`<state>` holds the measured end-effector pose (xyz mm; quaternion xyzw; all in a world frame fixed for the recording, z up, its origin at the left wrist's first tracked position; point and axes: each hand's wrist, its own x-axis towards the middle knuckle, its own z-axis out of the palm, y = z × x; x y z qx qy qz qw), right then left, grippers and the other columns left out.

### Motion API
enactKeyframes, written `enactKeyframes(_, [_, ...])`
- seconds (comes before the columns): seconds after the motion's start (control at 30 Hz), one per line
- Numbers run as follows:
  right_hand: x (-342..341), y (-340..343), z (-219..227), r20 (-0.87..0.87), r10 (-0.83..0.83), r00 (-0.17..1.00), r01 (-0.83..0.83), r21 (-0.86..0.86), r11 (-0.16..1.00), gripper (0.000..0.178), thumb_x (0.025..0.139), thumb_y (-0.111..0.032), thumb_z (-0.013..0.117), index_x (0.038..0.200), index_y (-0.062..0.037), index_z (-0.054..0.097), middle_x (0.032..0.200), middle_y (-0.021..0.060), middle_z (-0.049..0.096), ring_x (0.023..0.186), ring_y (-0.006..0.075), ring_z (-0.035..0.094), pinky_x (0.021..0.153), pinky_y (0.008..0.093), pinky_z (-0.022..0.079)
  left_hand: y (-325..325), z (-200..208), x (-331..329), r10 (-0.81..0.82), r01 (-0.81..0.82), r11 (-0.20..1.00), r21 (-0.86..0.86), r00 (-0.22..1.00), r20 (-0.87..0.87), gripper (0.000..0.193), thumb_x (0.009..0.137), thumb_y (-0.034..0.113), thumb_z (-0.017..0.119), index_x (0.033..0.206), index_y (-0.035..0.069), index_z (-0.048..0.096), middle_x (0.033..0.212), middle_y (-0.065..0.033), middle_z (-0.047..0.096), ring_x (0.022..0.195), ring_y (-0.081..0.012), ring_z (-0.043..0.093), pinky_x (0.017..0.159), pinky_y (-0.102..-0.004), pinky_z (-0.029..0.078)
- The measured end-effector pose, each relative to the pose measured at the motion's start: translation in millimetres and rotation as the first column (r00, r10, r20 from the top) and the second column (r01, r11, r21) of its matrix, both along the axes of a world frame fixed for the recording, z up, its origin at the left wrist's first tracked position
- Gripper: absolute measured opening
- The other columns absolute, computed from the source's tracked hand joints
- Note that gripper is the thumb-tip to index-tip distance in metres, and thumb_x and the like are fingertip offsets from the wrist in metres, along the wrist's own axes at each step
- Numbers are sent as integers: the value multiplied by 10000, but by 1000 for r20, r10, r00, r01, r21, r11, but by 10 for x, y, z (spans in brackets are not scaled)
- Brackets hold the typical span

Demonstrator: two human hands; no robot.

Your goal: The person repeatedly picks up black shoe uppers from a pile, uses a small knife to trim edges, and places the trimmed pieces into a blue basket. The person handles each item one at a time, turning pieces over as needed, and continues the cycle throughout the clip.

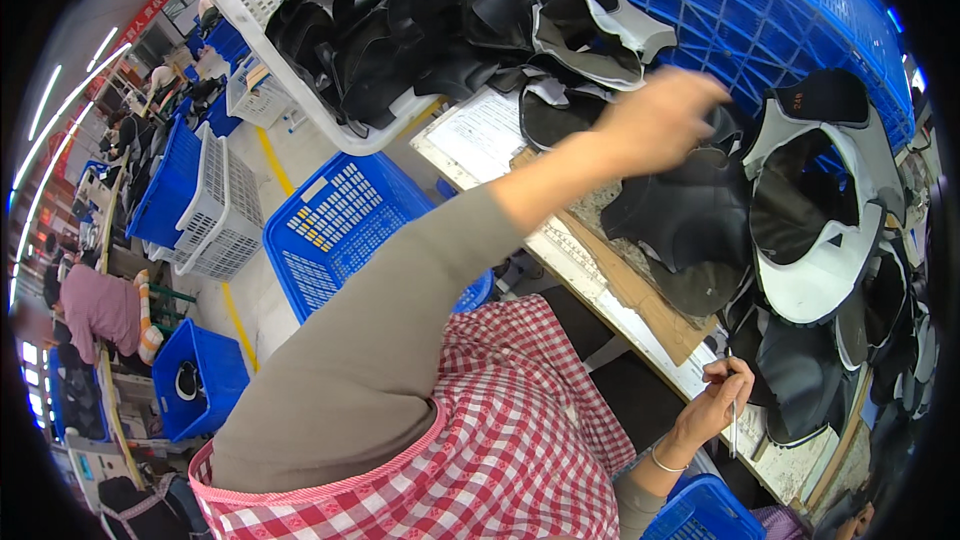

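Observation:
My left hand (660, 118) reaches far out over the workbench and grips the top of a black shoe upper piece (690, 225) that hangs down from it. My right hand (712, 402) stays low at the bench edge, pinching a thin silver pen-like tool (733, 418) that points downward. A black-and-white shoe upper (815, 230) lies just right of the held piece. More black uppers (800, 380) are stacked below it.
A white basket (290, 60) full of black pieces sits at the upper left. A blue crate (760, 20) stands behind the bench, more blue crates (335, 230) on the floor to the left. A sheet of paper (480, 135) lies on the bench. A seated person (100, 310) works at far left.

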<state>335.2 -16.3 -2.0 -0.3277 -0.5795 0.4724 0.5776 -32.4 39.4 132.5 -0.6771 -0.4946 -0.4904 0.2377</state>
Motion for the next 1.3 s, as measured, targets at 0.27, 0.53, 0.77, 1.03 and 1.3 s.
enactKeyframes(0.27, [-330,-214,-163,-134,130,982,-152,-173,973,487,1080,-420,431,1094,22,637,793,88,617,744,166,561,711,291,418,-2439,-328,-2287,883,-897,440,35,440,164,680,768,114,829,1338,-29,486,1326,-218,532,1267,-414,454,1096,-475,389])
enactKeyframes(0.53, [-1147,-494,328,177,416,892,-419,-19,908,239,1074,-193,552,1131,18,649,715,96,629,653,153,611,651,254,469,-2416,246,-2615,492,-301,868,-395,623,608,286,912,248,765,974,-28,719,796,-145,737,639,-215,732,568,-311,581])
enactKeyframes(0.77, [-2152,-441,1005,626,-213,750,-375,668,643,1035,650,-218,931,1517,2,410,1531,199,509,1428,369,456,1184,503,280,-2219,281,-1304,-160,363,930,60,254,954,228,978,166,696,1036,-52,668,853,-158,733,658,-230,738,563,-309,637])
enactKeyframes(1.03, [-2016,-125,1296,371,-194,908,-219,815,537,612,794,56,715,1387,17,570,1402,151,646,1266,323,580,1076,413,444,-2420,143,-1290,-265,467,866,180,122,957,185,969,122,640,984,-62,657,752,-149,707,505,-209,660,399,-292,522])
enactKeyframes(1.3, [-2191,-574,877,630,31,776,-569,678,464,871,662,-157,889,1450,-97,523,1516,152,551,1441,318,465,1179,535,297,-2535,193,-1038,-444,477,796,372,44,895,240,932,97,601,1070,-101,607,823,-197,693,517,-259,650,395,-347,523])
